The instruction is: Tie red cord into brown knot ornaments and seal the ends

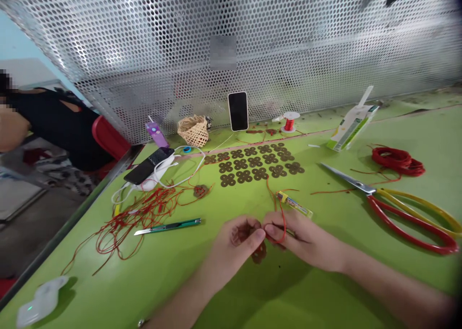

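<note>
My left hand [240,240] is closed in a pinch on a cluster of dark, round coin-like pieces [258,256], partly hidden under the fingers. Close against it, my right hand [301,237] pinches a thin red cord [283,221], which loops up over the fingers. The fingertips of both hands nearly meet. Just beyond the right hand lies a narrow tube with a yellow label [294,204]. Farther back, rows of flower-shaped coin clusters [256,161] lie flat on the green table [202,276].
Left of my hands are a green craft knife [168,226], tangled red cords [144,213] and a phone [149,165] with a white cable. Large scissors [371,190], a red cord bundle [397,160] and a carton [350,127] lie right. A basket [194,131] stands behind; a person [54,122] sits left.
</note>
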{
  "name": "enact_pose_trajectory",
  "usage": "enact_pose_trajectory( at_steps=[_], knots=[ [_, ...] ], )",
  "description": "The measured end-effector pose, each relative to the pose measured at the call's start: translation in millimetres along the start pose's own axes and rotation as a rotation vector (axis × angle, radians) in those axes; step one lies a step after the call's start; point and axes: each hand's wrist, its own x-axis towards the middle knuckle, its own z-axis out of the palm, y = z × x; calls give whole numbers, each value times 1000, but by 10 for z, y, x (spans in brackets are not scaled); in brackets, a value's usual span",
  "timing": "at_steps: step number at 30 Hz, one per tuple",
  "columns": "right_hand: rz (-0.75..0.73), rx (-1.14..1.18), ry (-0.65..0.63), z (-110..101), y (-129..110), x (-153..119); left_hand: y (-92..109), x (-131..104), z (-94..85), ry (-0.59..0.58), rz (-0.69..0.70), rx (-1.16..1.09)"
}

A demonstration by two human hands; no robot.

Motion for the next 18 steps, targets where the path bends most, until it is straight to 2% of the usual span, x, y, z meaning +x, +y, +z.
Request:
enact_pose_trajectory(
  at_steps=[4,10,15,18],
  knots=[
    [-3,-122,15,10,5,3,-35,10,-16,25,-20,24],
    [-9,-148,18,7,-21,2,-31,21,-14,60,0,37],
    [-44,-152,23,20,-17,10,-31,24,-35,-14,-23,10],
    [-30,-258,45,50,7,9,-30,38,-69,-63,-61,47]
  ],
)
